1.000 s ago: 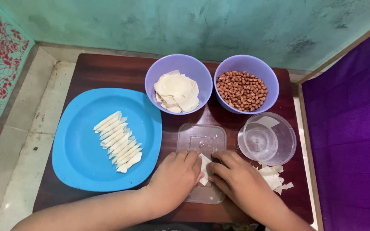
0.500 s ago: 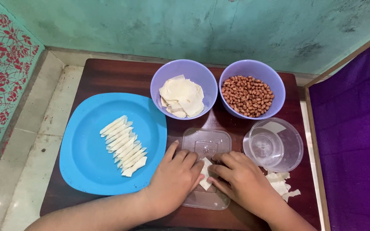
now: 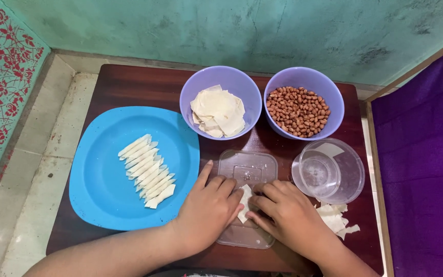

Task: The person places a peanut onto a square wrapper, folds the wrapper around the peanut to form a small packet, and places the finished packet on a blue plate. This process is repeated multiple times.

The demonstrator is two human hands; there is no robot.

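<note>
My left hand (image 3: 208,210) and my right hand (image 3: 285,215) meet over a clear plastic lid (image 3: 247,166) on a dark wooden table (image 3: 129,87). Together their fingers pinch a small pale piece of wrapper dough (image 3: 244,202) on the lid. The hands cover most of the piece. A blue plate (image 3: 98,174) to the left carries a row of several rolled wrapper sticks (image 3: 147,170). Beyond the lid stand a purple bowl of square wrapper sheets (image 3: 219,113) and a purple bowl of peanuts (image 3: 298,110).
A clear round container (image 3: 329,172) stands right of the lid, with torn wrapper scraps (image 3: 337,220) lying in front of it. A teal wall runs behind the table, a purple cloth (image 3: 421,164) lies at the right, and pale floor tiles (image 3: 32,159) lie at the left.
The view has shifted slightly. My hands stay on the lid, with the fingers working the small piece of dough between them.
</note>
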